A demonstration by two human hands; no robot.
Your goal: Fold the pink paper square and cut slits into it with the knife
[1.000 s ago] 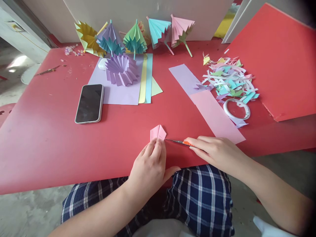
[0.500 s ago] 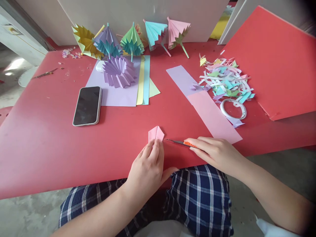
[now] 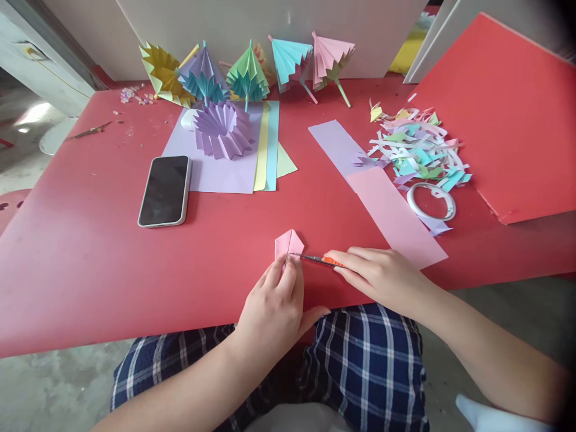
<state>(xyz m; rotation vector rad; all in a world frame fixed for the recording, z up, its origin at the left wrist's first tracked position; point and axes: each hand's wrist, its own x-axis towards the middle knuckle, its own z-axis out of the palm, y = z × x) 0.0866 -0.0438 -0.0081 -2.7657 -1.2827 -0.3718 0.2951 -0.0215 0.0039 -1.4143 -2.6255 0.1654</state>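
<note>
Near the table's front edge lies a small folded piece of pink paper (image 3: 288,241), pointed at the top with a crease line down its middle. My left hand (image 3: 276,297) presses its lower part down with closed fingertips, hiding that end. From the right, my right hand (image 3: 382,270) grips what looks like a craft knife (image 3: 317,259), with a thin metal blade and an orange part by my fingers. The blade's tip reaches the paper right beside my left fingertips; whether it lies on or under a fold I cannot tell.
A phone (image 3: 165,191) lies to the left. Behind it, a pleated purple paper ring (image 3: 222,131) rests on coloured sheets (image 3: 225,179). Several paper umbrellas (image 3: 291,57) line the wall. At right are a pink strip (image 3: 396,216), paper scraps (image 3: 420,147), a tape roll (image 3: 411,201) and a red board (image 3: 508,120).
My right hand has moved a little left, bringing the blade's tip from beside the folded pink paper onto it. My left hand keeps its hold. The whole view has shifted slightly.
</note>
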